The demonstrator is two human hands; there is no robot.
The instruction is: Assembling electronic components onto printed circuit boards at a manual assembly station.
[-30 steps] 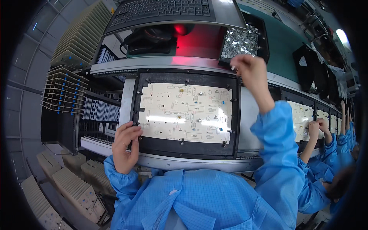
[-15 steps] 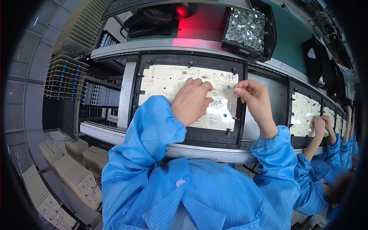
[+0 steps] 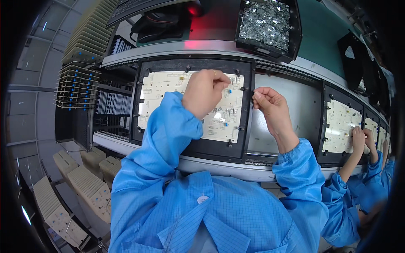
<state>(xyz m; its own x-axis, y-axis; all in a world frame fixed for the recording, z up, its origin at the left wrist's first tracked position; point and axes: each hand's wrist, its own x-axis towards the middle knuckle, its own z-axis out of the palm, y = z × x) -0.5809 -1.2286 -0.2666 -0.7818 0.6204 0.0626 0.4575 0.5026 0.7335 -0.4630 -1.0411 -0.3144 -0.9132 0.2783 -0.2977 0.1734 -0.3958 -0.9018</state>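
Observation:
A cream printed circuit board (image 3: 148, 110) lies in a black carrier frame (image 3: 190, 148) on the conveyor. My left hand (image 3: 203, 93) is over the board's far half, its fingers bent together above the surface; whatever they may hold is hidden. Near those fingertips a small blue component (image 3: 230, 91) stands on the board, and another blue component (image 3: 226, 124) is nearer to me. Beside the frame's right edge, my right hand (image 3: 272, 110) has thumb and forefinger pinched. A small dark bit shows at their tips, too small to name.
Beyond the conveyor rail (image 3: 211, 47) stands a black bin (image 3: 295, 25) of small shiny metal parts (image 3: 265, 25). Racked boards (image 3: 76, 86) stand at the left. On the right, a co-worker's hands (image 3: 362, 137) are at another board (image 3: 337, 126).
The board and its carrier have shifted left in view. My left hand has moved toward the board's far right part, and my right hand is now off the board, beside the carrier.

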